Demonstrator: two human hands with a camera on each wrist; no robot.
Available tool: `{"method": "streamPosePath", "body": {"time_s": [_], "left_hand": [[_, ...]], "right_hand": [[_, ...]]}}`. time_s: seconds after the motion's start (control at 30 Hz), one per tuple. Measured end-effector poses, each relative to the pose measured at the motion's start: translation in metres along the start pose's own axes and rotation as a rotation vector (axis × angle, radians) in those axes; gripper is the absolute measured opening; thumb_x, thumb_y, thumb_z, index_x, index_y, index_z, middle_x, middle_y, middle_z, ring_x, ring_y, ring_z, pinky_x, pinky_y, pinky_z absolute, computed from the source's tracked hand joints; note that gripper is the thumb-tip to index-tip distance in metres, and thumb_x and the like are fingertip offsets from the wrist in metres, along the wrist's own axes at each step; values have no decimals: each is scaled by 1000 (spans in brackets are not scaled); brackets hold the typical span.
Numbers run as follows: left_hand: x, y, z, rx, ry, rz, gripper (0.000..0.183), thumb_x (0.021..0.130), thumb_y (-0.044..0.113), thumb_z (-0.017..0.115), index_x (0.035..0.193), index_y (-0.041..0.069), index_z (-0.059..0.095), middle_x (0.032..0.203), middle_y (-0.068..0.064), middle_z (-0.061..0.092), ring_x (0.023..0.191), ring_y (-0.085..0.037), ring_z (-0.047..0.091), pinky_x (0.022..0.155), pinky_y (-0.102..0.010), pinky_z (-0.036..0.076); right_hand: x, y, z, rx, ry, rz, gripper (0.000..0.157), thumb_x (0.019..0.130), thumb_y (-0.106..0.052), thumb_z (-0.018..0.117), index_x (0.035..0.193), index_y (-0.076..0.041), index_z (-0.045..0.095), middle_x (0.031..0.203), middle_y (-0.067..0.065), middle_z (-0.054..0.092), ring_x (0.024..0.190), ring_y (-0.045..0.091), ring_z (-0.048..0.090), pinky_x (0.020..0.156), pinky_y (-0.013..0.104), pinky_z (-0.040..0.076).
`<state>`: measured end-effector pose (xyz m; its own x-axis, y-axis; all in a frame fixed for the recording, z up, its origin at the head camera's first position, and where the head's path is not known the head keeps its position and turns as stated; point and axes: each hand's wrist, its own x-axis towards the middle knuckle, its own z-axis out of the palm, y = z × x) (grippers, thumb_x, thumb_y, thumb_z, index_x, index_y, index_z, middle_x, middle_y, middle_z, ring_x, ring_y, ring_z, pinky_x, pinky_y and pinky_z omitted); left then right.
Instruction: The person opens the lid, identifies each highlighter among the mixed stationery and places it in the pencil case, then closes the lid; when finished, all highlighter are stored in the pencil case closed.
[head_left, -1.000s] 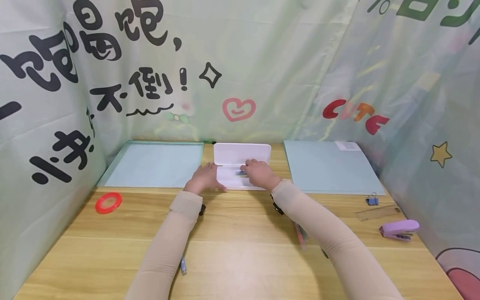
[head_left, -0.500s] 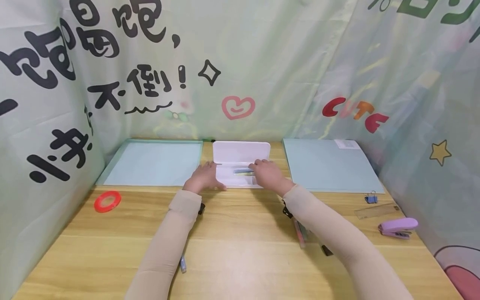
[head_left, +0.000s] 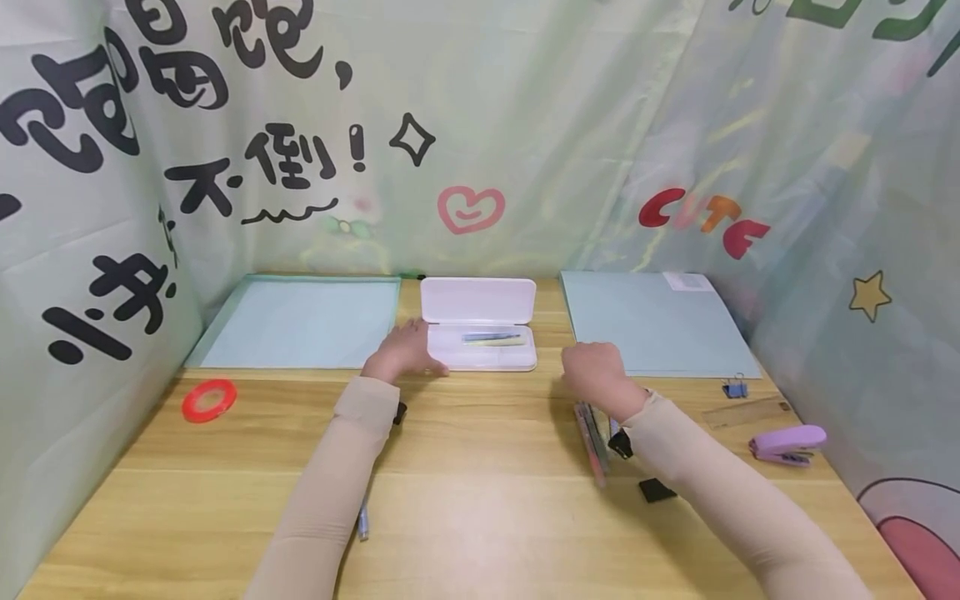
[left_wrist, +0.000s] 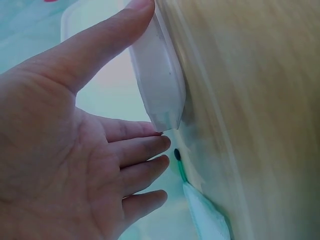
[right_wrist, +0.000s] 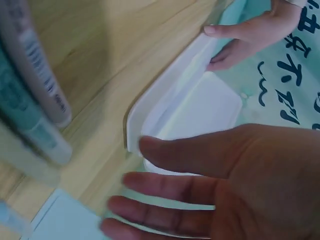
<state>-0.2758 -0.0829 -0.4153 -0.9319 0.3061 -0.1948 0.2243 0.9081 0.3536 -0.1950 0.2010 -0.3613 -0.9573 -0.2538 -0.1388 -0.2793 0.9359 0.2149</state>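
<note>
The right hand [head_left: 597, 372] has just withdrawn from the pale lilac, rectangular hard pencil case [head_left: 487, 358] with its lid raised, leaving slim blue and yellow pens [head_left: 492, 339] lying in its tray, so that portion of the stowing looks done. It now hovers to the case's right with fingers apart, gripping nothing, near loose slender pens in reddish and grey-green barrels [head_left: 588, 446] on the wood-grain surface [head_left: 480, 500], which remain outside. At the case's left end, the left hand [head_left: 405, 348] has stayed put, its extended fingers spread and touching the case.
</note>
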Motion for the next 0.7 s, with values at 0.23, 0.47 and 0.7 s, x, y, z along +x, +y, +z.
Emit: {"method": "streamPosePath", "body": {"time_s": [0.23,0.47,0.7], "left_hand": [[0,1,-1,-11,0,-23,102,62,52,70,135,-1,21,140,-18,18,126,-33,15,101,-44,17],[0,0,-1,6,10,-28,101,61,53,70,134,0,23,138,-17,22,125,-32,19,101,-43,19],[-2,4,-2,-5,13,-17,98,62,50,71,133,-1,26,138,-18,23,125,-32,19,102,-43,15]], "right_hand": [[-23,0,12,11,-110,4,47,81,-43,54,46,-16,38,45,-3,32,42,12,30,37,27,29],[-25,-7,22,34,-142,-43,35,82,-30,51,51,-16,46,50,-1,43,45,14,40,39,31,36],[-24,-9,26,36,-170,-49,29,82,-26,48,54,-16,49,53,-1,47,47,14,43,40,32,36]]}}
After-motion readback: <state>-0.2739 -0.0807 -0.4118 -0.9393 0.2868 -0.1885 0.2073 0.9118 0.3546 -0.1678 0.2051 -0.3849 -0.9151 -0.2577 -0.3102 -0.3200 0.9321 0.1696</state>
